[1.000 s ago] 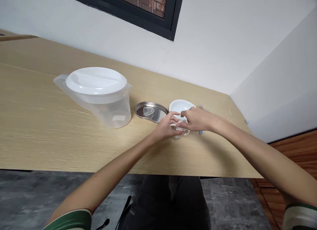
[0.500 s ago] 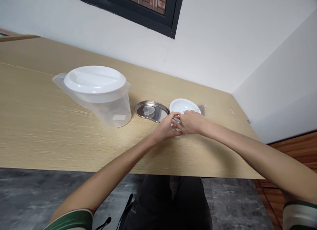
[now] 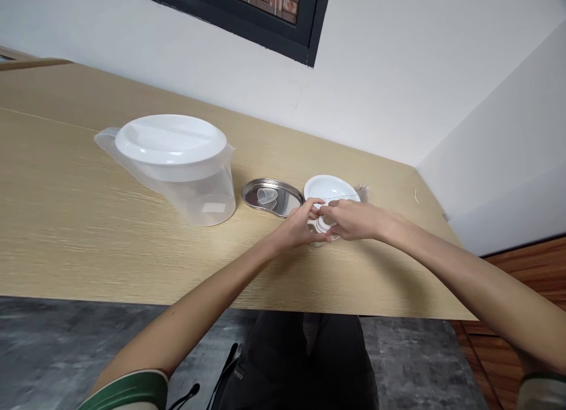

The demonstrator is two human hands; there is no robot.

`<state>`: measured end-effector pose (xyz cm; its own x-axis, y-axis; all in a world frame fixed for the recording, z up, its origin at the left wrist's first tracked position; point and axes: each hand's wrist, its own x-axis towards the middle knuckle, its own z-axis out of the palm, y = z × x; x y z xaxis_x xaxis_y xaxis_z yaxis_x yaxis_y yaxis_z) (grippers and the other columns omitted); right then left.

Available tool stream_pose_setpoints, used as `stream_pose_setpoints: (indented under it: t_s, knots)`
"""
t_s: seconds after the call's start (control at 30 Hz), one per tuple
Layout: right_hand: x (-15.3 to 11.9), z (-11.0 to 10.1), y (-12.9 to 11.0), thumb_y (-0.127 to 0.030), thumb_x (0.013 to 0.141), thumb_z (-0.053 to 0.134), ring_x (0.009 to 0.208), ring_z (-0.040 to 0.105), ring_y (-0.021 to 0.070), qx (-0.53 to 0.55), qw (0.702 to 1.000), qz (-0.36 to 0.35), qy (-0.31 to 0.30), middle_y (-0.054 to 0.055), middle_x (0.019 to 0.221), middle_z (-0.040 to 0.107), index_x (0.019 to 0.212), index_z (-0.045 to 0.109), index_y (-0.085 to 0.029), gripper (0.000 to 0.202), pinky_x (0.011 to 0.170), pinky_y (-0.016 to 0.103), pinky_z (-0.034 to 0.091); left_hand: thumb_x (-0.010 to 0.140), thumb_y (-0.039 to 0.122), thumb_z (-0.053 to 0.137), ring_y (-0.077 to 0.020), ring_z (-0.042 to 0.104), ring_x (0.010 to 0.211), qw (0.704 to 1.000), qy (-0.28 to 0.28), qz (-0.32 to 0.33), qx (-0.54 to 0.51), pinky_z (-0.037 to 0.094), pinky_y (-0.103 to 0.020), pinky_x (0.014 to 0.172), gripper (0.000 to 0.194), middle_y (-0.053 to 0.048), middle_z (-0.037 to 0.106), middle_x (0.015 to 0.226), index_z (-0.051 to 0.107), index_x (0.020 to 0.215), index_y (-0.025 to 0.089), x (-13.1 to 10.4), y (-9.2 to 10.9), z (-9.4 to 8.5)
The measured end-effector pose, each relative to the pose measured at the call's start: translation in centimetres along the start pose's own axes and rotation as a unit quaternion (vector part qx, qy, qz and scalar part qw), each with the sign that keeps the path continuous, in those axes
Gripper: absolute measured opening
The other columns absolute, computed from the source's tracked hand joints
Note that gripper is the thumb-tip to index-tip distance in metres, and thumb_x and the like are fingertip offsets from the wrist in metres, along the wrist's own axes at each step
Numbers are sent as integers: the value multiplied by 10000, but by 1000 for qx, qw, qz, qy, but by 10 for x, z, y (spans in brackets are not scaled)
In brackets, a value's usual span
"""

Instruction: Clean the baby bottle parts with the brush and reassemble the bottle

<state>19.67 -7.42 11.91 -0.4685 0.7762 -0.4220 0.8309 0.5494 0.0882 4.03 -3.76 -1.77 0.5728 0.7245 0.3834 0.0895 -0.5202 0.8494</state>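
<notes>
My left hand [image 3: 303, 224] curls around a small clear container [image 3: 315, 243], most of which the fingers hide. Pinched in the fingers of my right hand [image 3: 354, 218] is a round white lid [image 3: 325, 223], right at the container's top; whether the two still touch I cannot tell. Just beyond both hands sits a white bowl [image 3: 329, 185]. Across it lies a thin wire that leads to a bristle brush [image 3: 362, 192] on the right. Left of the bowl, a kidney-shaped metal tray [image 3: 287, 202] holds a small clear plastic cup [image 3: 267, 196] tipped on its side.
A large translucent pitcher [image 3: 198, 192] with a white lid stands on the wooden table [image 3: 132, 245] at left. A short white strip [image 3: 416, 196] lies toward the table's right end. The wall and a dark window frame [image 3: 305, 45] rise behind.
My right hand has shifted slightly right and turned, and the white lid now shows between my hands. My left hand stays nearly in place.
</notes>
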Motion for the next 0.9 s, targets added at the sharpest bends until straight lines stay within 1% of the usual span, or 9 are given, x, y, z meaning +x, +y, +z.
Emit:
stream_pose_setpoints:
  t_s: [0.07, 0.13, 0.23, 0.33, 0.43, 0.53, 0.63, 0.77, 0.9]
  knots:
    - [3, 3, -1, -298, 904, 563, 861, 661, 255, -9, 1000, 7, 6, 138, 998, 667, 1104, 631, -127, 272, 678, 290, 431, 611, 438, 866, -204, 689, 901, 1000, 0, -5, 11, 537, -321, 836, 806, -33, 690, 992, 429, 1255, 227, 1, -1, 0]
    - [5, 7, -5, -349, 938, 486, 834, 664, 276, -28, 999, 24, 19, 156, 919, 677, 1034, 661, -111, 310, 658, 308, 435, 595, 408, 866, -198, 680, 900, 1000, -2, -17, 14, 538, -317, 829, 791, -30, 680, 1001, 445, 1240, 228, 2, 0, -1]
    - [10, 15, -13, -359, 965, 389, 836, 666, 298, -41, 996, 56, 49, 170, 860, 688, 983, 702, -111, 400, 674, 334, 446, 593, 270, 830, -187, 674, 883, 1000, -4, -23, 15, 535, -291, 791, 719, -22, 675, 999, 468, 1213, 219, 2, 4, 0]
    - [14, 21, -18, -356, 954, 386, 832, 668, 298, -28, 990, 110, 79, 182, 872, 697, 984, 722, -108, 419, 685, 339, 452, 575, 157, 775, -166, 672, 801, 999, 5, -17, 31, 519, -262, 735, 683, -1, 682, 946, 480, 1188, 214, 1, 8, 1]
    - [11, 22, -18, -460, 944, 415, 814, 665, 298, -7, 985, 152, 82, 183, 867, 693, 961, 723, -110, 466, 650, 323, 443, 566, 222, 813, -186, 681, 829, 1000, 4, -17, 17, 526, -279, 739, 713, -28, 683, 972, 472, 1192, 204, 1, 8, 2]
    - [3, 19, -9, -577, 918, 470, 832, 656, 285, 21, 990, 113, 82, 152, 897, 691, 1093, 673, -135, 517, 631, 296, 424, 571, 370, 853, -232, 684, 945, 1000, -4, -28, -5, 542, -331, 803, 781, -67, 678, 1042, 452, 1220, 202, 0, 6, 2]
    - [-3, 18, 2, -484, 891, 587, 873, 646, 243, 57, 995, 19, 82, 100, 1010, 688, 1276, 562, -207, 475, 652, 267, 407, 611, 389, 834, -238, 679, 994, 1000, -10, -17, 0, 541, -353, 858, 759, -69, 680, 1088, 441, 1235, 210, -1, 4, 2]
    - [0, 22, 12, -355, 901, 604, 866, 642, 215, 74, 992, -52, 93, 79, 1056, 682, 1274, 547, -231, 397, 671, 267, 387, 657, 369, 802, -222, 676, 985, 1000, -5, 2, 7, 540, -345, 876, 723, -55, 678, 1118, 436, 1262, 217, -3, 3, 3]
    - [2, 29, 13, -421, 910, 587, 822, 646, 231, 69, 989, -44, 123, 85, 954, 701, 1238, 545, -180, 409, 647, 277, 369, 667, 329, 782, -204, 680, 913, 1000, -4, 23, 13, 541, -325, 836, 670, -50, 692, 1055, 449, 1234, 199, -2, 3, 6]
